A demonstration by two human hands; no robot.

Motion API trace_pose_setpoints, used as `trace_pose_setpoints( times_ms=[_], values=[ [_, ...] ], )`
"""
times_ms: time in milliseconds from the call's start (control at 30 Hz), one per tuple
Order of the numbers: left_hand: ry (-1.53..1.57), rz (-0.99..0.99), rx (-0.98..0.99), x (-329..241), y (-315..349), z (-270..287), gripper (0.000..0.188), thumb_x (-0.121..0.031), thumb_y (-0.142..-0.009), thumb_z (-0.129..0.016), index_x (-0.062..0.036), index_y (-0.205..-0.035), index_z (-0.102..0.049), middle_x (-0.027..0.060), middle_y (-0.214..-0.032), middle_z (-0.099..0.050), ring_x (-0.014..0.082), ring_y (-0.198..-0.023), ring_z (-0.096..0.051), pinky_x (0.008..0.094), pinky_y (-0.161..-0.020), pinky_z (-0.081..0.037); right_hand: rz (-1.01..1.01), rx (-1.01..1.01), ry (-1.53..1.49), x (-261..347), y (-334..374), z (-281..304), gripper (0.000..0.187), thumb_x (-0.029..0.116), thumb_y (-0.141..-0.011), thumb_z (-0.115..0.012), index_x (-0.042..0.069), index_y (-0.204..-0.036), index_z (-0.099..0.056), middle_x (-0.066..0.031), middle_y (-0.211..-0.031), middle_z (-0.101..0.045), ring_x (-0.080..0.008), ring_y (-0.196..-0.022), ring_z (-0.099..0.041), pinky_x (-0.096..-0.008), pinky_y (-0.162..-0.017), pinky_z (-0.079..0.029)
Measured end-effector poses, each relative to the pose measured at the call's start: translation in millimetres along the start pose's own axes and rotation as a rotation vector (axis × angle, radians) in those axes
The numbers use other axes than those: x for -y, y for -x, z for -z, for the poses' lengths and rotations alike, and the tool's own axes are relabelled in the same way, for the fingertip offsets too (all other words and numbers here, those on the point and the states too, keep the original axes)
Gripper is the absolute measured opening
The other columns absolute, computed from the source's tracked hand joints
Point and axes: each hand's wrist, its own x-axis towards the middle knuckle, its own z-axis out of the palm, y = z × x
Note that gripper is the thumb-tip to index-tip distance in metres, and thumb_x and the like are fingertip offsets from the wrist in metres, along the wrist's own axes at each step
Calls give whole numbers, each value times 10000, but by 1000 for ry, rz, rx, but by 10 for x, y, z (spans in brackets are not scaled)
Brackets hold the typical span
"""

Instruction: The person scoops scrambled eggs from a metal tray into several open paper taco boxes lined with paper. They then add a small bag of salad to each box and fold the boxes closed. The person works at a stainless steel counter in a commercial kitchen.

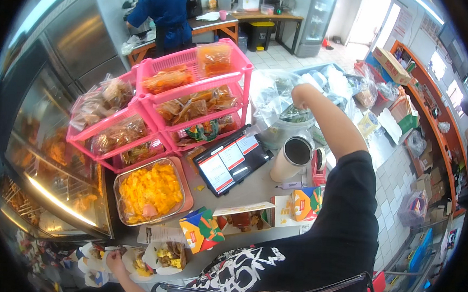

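My right arm stretches forward to the far side of the counter. There my right hand [301, 95] is closed, fingers pointing down, at a clear plastic bag [273, 90] over a tub of green leaves [294, 113]; what its fingers grip is hidden. At the lower left, my left hand [115, 262] has its fingers curled at the rim of an open white paper food box [94, 260]. Beside it stand more open boxes, one with yellow pieces and brown meat [169, 257]. A metal tray of yellow chopped food [149, 192] lies beyond them.
Pink stacked baskets [195, 86] hold bagged food. A tablet [230, 160], a cream tumbler [292, 158], a marker [291, 185] and colourful cartons [202, 230] crowd the counter. A lit glass display case [57, 189] borders the left. Another person in blue [164, 15] stands at the back.
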Motion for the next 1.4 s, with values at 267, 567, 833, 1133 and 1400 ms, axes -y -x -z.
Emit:
trace_pose_setpoints(
  times_ms=[267, 567, 833, 1133, 1400],
  values=[
    [-372, 81, -240, -104, 236, 595, 271, -214, -897, -625, 48, -962, -607, 197, -918, -655, 313, -843, -615, 388, -784, -475, 318, -223, -26, 277, -994, -850, 500, 471, -671, -774, 83, -983, -748, -134, -1050, -705, -271, -958, -666, -394, -834, -525],
    [-14, 31, -157, -1223, 641, 819, 297, -214, -924, -623, 38, -1081, -614, 139, -1030, -651, 221, -959, -609, 346, -876, -453, 327, -158, -530, -486, -611, -672, 332, 182, -664, -801, 80, -963, -698, -67, -899, -694, -214, -795, -680, -369, -649, -577],
    [175, -88, -132, -2028, 967, 991, 272, -193, -932, -622, 24, -1096, -625, 106, -1042, -645, 175, -989, -586, 299, -892, -435, 159, -343, -1273, -914, 365, -501, 223, 27, -717, -724, 92, -884, -591, -16, -787, -620, -159, -715, -640, -355, -595, -555],
    [945, -197, 428, -2965, 1679, 364, 290, -148, -882, -655, -31, -1140, -596, 80, -1110, -628, 146, -998, -580, 276, -888, -455, 792, -624, -1859, -120, 1559, -980, 304, -17, -784, -668, 152, -767, -416, 56, -716, -485, -54, -659, -522, -204, -561, -400],
    [1123, -206, 819, -3000, 2038, -175, 528, -126, -957, -577, -114, -1439, -363, 96, -1296, -511, 120, -1101, -529, 289, -918, -466, 1096, 56, -1732, 2777, 2712, -1799, 276, -71, -708, -737, 66, -777, -507, 3, -873, -544, -77, -767, -557, -213, -686, -474]
  ],
)
